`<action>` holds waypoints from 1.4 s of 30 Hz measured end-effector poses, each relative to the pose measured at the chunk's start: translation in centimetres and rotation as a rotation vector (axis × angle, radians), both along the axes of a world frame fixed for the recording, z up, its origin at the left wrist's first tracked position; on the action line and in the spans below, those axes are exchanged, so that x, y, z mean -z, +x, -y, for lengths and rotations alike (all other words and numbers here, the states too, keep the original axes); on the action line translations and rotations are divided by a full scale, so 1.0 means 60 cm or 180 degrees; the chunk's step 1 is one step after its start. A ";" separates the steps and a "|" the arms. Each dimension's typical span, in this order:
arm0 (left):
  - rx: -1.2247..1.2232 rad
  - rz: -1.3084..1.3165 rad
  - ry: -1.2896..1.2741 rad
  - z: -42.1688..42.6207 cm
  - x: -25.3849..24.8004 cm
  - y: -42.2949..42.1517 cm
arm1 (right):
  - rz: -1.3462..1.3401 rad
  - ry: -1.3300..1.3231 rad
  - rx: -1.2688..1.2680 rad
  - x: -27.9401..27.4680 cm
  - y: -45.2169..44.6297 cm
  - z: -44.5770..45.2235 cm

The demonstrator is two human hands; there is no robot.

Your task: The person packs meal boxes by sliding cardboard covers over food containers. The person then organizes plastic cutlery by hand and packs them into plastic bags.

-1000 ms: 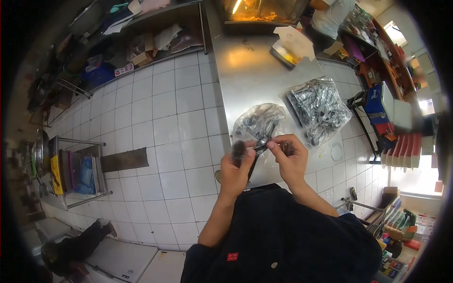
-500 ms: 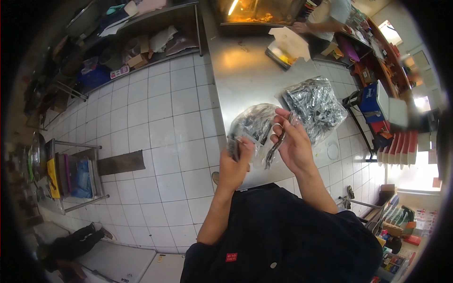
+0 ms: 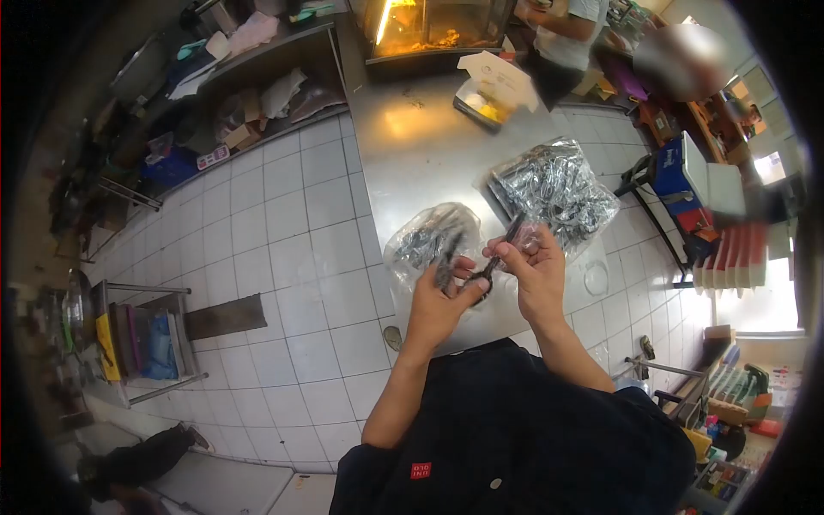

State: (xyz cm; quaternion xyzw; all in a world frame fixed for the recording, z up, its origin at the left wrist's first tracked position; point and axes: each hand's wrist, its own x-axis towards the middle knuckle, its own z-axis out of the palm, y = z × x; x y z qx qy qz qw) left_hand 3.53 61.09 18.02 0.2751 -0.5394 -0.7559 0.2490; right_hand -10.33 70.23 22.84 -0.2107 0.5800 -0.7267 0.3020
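Note:
Over the steel table, my left hand (image 3: 442,300) is closed, with a dark slim piece (image 3: 449,257) rising from its fingers; it looks like black plastic cutlery, but its exact shape is blurred. Between both hands slants a black plastic utensil (image 3: 496,268), its lower end at my left thumb. My right hand (image 3: 539,275) pinches that utensil near its middle. Just beyond my left hand lies a clear plastic bag (image 3: 408,249) with dark pieces inside. A larger clear bag (image 3: 562,193), full of black pieces, rests past my right hand.
An open takeaway box (image 3: 485,107) with yellow and white contents stands farther along the steel table (image 3: 403,163). Behind it is a lit glass food warmer (image 3: 438,30). A person in a light shirt (image 3: 566,39) stands at the far end. A blue cooler box (image 3: 678,176) sits at the right.
My hands have come closer together, and the utensil now spans between them. My left hand has moved right, away from the smaller bag. The view has shifted slightly.

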 end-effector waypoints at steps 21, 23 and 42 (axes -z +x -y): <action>-0.1841 -0.0368 0.1023 -0.193 -0.002 -0.264 | 0.0781 -0.0176 -0.0649 0.072 -0.359 -0.122; -0.1161 -0.0769 0.1327 -0.196 0.007 -0.244 | 0.0882 -0.0247 -0.0990 0.090 -0.363 -0.139; 0.0073 0.0001 0.0839 -0.319 -0.021 -0.189 | -0.4651 0.3279 -0.3465 0.272 -0.596 -0.152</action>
